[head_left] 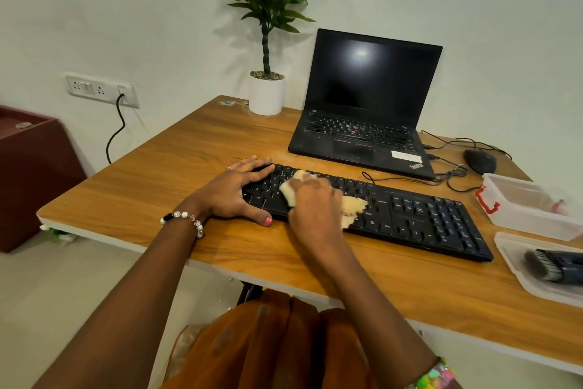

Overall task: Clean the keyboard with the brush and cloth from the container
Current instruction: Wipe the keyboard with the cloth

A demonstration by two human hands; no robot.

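Observation:
A black keyboard [419, 218] lies across the wooden desk [176, 174]. My left hand [233, 191] rests flat on the keyboard's left end, fingers spread over the keys and thumb at its front edge. My right hand [315, 202] presses a beige cloth [353, 205] onto the middle keys; the hand is blurred. The dark brush [550, 265] lies on a clear lid [517, 268] at the right edge. Behind the lid stands the clear container [533, 221] with a red latch.
An open black laptop [366, 111] sits behind the keyboard, a black mouse [479, 160] and tangled cables [454, 174] to its right. A potted plant [266, 85] stands at the desk's back edge. A maroon cabinet [31, 167] is at the left.

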